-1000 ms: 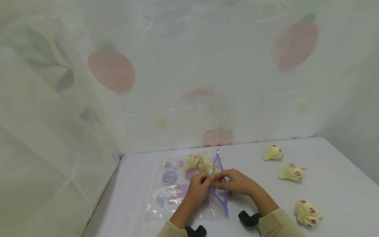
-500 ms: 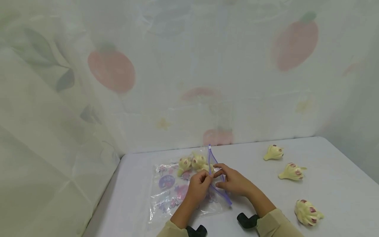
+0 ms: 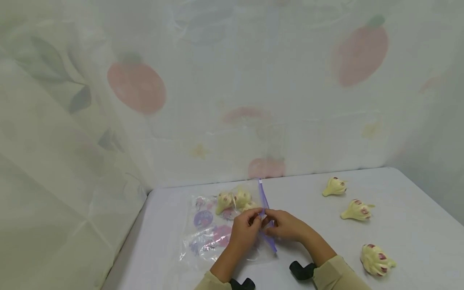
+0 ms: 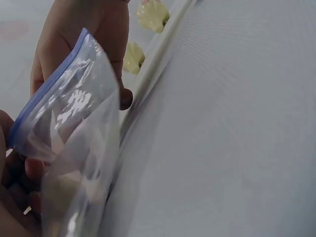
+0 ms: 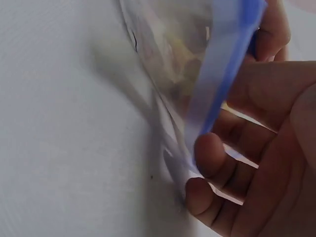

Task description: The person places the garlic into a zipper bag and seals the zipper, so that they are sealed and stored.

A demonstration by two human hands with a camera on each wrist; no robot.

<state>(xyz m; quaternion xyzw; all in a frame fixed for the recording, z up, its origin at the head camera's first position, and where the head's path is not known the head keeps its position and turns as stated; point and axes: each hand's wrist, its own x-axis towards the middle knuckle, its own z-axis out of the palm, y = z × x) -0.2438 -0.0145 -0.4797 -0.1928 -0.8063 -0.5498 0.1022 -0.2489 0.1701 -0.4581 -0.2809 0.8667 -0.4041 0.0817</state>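
A clear zip-lock bag (image 3: 203, 241) with pink and purple prints lies on the white table, its purple zip edge (image 3: 264, 195) facing right. Inside it, near the far side, are several pale yellow garlic-like bulbs (image 3: 242, 198). My left hand (image 3: 246, 231) pinches the bag at the middle of the zip edge. Opposite it, my right hand (image 3: 286, 225) has its fingers curled at the same edge. From the right wrist view, the right fingertips (image 5: 210, 153) sit against the blue-purple zip strip (image 5: 222, 84). The left wrist view shows the clear plastic (image 4: 84, 108) standing up between both hands.
Three more bulbs lie at the right: a far one (image 3: 334, 187), a middle one (image 3: 357, 210) and a near one (image 3: 377, 261). Black wrist mounts (image 3: 302, 270) sit at both cuffs. A fruit-printed curtain (image 3: 232, 141) hangs behind the table.
The bag's mouth, spread apart before, has come together into one line. The bulbs inside shifted a little left. My right fingers moved in against the zip edge; the loose bulbs stayed put.
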